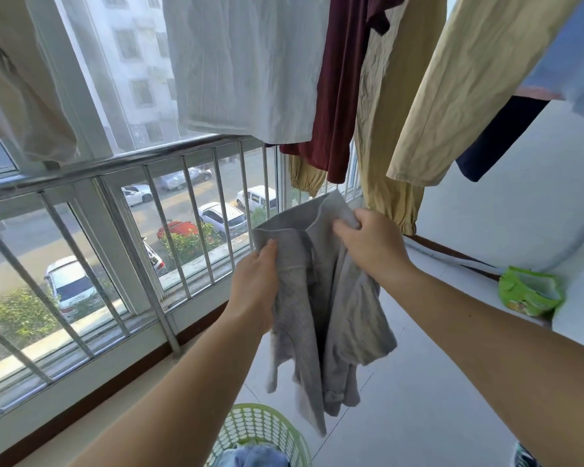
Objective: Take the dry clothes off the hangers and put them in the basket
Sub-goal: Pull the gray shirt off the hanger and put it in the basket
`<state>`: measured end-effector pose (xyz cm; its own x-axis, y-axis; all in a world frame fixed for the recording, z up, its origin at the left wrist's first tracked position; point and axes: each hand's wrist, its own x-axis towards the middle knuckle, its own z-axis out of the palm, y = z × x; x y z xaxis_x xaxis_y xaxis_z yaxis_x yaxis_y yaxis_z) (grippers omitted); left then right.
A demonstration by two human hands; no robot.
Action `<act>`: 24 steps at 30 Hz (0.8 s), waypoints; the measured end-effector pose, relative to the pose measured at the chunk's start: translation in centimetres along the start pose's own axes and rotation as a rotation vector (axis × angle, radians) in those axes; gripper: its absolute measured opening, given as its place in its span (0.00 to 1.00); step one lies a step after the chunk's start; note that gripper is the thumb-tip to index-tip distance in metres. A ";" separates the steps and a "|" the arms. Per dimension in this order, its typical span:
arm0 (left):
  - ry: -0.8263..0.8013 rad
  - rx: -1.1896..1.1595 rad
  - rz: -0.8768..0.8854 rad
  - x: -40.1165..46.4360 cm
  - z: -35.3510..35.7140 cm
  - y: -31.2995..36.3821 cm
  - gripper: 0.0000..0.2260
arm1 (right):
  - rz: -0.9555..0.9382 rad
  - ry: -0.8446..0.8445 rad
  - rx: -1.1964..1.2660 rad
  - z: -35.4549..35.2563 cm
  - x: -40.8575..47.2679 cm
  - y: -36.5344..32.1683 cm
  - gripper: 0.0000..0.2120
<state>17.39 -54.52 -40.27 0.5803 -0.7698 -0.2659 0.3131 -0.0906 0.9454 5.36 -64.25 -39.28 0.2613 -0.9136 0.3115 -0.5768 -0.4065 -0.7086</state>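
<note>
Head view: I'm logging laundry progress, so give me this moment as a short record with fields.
held item: grey garment, off its hanger, hanging in the air
left hand: grips the garment's upper left edge
right hand: pinches the garment's upper right edge
basket: green, on the floor below the garment, blue clothing already inside
still hanging: white shirt, maroon garment, tan trousers
other: green bag on the floor at right

left hand [255, 284] + right hand [373, 246] — grip grey garment [331, 311] | green basket [267, 429] — below
</note>
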 end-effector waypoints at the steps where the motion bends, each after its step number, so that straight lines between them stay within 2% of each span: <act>1: 0.003 0.003 0.008 0.0 -0.1 0.0 0.13 | 0.049 0.022 0.040 -0.1 0.2 0.0 0.19; 4: 0.002 0.014 0.018 0.0 -0.1 -0.1 0.13 | 0.078 0.018 0.032 0.0 0.1 -0.1 0.20; 8: -0.019 0.026 0.041 -0.3 0.6 -0.3 0.14 | -0.033 -0.009 0.030 1.1 -1.0 -0.9 0.20; 13: -0.097 -0.050 0.088 -1.2 1.7 -0.4 0.14 | -0.181 -0.180 0.068 2.6 -2.4 -2.0 0.10; 15: -0.151 -0.138 0.085 -1.7 1.8 -0.1 0.19 | -0.217 -0.215 0.089 2.9 -2.6 -2.0 0.13; 18: -0.253 -0.337 0.003 -1.5 1.1 0.1 0.30 | -0.213 -0.322 0.164 2.9 -2.9 -2.3 0.24; 20: -0.313 -0.399 -0.059 -1.2 0.1 0.2 0.34 | -0.203 -0.349 0.170 3.0 -2.7 -2.4 0.21; 22: -0.339 -0.421 -0.075 -0.7 -0.8 0.1 0.31 | -0.190 -0.350 0.169 2.9 -2.3 -2.4 0.14; 24: -0.317 -0.365 -0.041 -0.5 -1.7 -0.2 0.19 | -0.157 -0.344 0.180 2.7 -2.0 -2.7 0.10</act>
<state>18.28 -53.06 -40.59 0.3218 -0.9301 -0.1770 0.6067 0.0591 0.7927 8.45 -61.28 -39.68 0.5958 -0.7734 0.2163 -0.3730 -0.5050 -0.7784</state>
